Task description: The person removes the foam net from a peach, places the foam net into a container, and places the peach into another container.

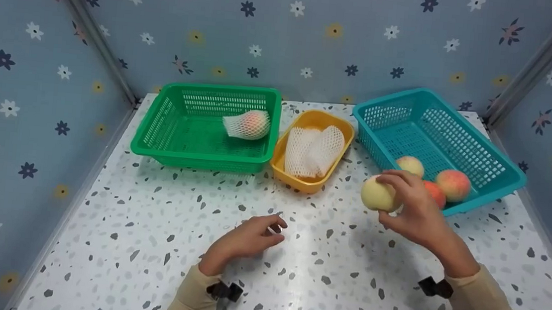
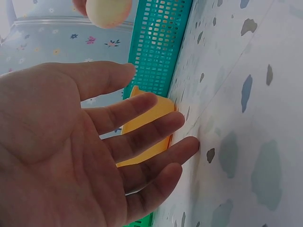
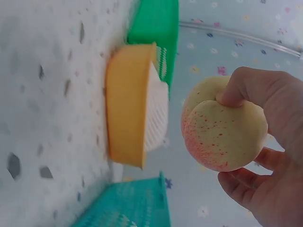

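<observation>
My right hand (image 1: 413,212) pinches a pale yellow peach (image 1: 380,194) between thumb and fingers, lifted near the front left corner of the teal basket (image 1: 389,116). A pink blush on that peach (image 3: 222,135) shows in the right wrist view. Over the table in front of the yellow basket, my left hand (image 1: 251,235) holds nothing; its fingers (image 2: 151,137) are spread and slightly bent. Several peaches (image 1: 453,185) lie at the near end of the teal basket, partly hidden by my right hand. White foam net sleeves (image 1: 314,151) fill the yellow basket (image 1: 303,185).
At the left stands a green basket (image 1: 201,157) with one peach in a foam net (image 1: 248,124) inside. The yellow basket sits between the green and teal ones. Flowered panels (image 1: 266,34) enclose the speckled table (image 1: 158,244) at the back and sides.
</observation>
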### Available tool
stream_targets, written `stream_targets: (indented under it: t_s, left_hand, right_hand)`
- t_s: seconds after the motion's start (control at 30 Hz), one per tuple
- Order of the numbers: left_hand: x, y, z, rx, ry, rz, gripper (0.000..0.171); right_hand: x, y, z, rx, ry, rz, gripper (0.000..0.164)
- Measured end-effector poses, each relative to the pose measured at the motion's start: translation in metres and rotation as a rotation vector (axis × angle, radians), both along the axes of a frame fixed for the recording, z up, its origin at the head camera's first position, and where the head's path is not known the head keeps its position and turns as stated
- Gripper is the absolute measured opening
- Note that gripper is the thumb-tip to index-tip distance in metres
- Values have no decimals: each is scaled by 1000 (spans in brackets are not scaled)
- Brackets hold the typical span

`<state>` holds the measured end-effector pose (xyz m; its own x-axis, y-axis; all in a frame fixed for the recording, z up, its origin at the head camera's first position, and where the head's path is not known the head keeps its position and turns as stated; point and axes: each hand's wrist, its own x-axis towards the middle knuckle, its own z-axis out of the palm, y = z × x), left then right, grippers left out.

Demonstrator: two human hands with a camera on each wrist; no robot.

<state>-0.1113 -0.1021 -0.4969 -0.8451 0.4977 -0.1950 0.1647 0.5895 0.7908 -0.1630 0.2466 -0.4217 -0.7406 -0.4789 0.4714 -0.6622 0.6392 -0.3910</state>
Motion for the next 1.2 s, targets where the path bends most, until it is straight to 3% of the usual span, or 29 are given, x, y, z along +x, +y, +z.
stream_targets:
  t_s: [0.27,0.43,0.7,1.2]
  left_hand:
    - [2,-1,-2,13,28,-7,33]
    - [3,-1,-3,6,37,-10,32]
    - [3,0,-3,-17,35,-7,31]
    - [4,0,-4,-29,30,4,32]
  right_hand:
    - [-29,33,22,-40,-9,-91,60]
    - [-49,50,28,-54,-69,-136,59]
    - [-76,72,23,-10,-241,-240,56]
    - [-114,107,10,49,-324,-301,59]
